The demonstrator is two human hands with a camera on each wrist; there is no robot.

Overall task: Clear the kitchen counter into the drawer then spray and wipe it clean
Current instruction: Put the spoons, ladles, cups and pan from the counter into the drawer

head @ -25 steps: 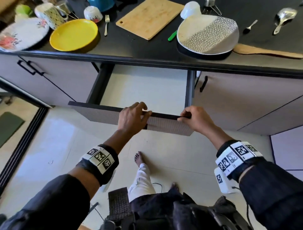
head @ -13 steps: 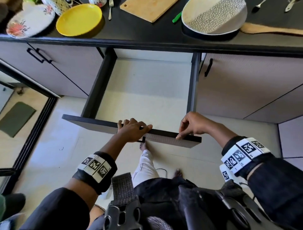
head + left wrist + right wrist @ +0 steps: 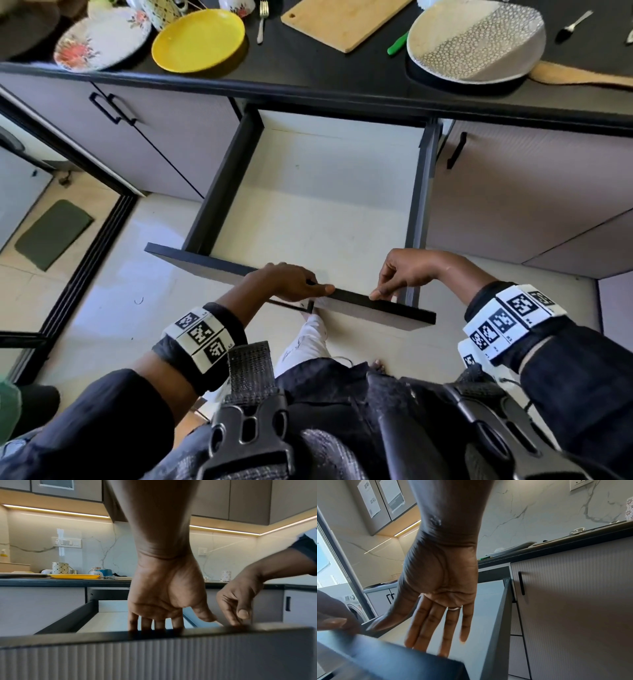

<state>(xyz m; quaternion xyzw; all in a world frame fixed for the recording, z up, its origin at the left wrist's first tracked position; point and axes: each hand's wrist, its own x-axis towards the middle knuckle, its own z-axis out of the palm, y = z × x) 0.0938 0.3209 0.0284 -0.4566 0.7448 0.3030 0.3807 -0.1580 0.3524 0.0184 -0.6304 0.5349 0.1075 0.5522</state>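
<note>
Below the black counter (image 3: 342, 85), the drawer (image 3: 308, 219) stood drawn well out, its pale floor bare of any contents in the part that could be seen. The left hand (image 3: 287, 279) lay over the near front panel with its four fingers hooked down inside the top edge, gripping it; the thumb lay along the rim. The right hand (image 3: 407, 270) was just beside it on the same rim, fingers nearly straight and pointing down into the drawer, fingertips touching the edge without a clear grip. Nothing had yet been moved from the counter: a yellow plate (image 3: 198, 39), a floral plate (image 3: 99, 42), a cutting board (image 3: 342, 22), a large speckled plate (image 3: 476, 41), a wooden spatula (image 3: 582, 77) and a fork (image 3: 262, 19) all lay on it. In this inspector's judgement the opening step was near its end. Sound practice would be an even pull with both hands kept level, so the runners do not bind, halting short of the stop. Flat, heavy plates ought to go in first, stacked toward the far end, with cutlery alongside.
</note>
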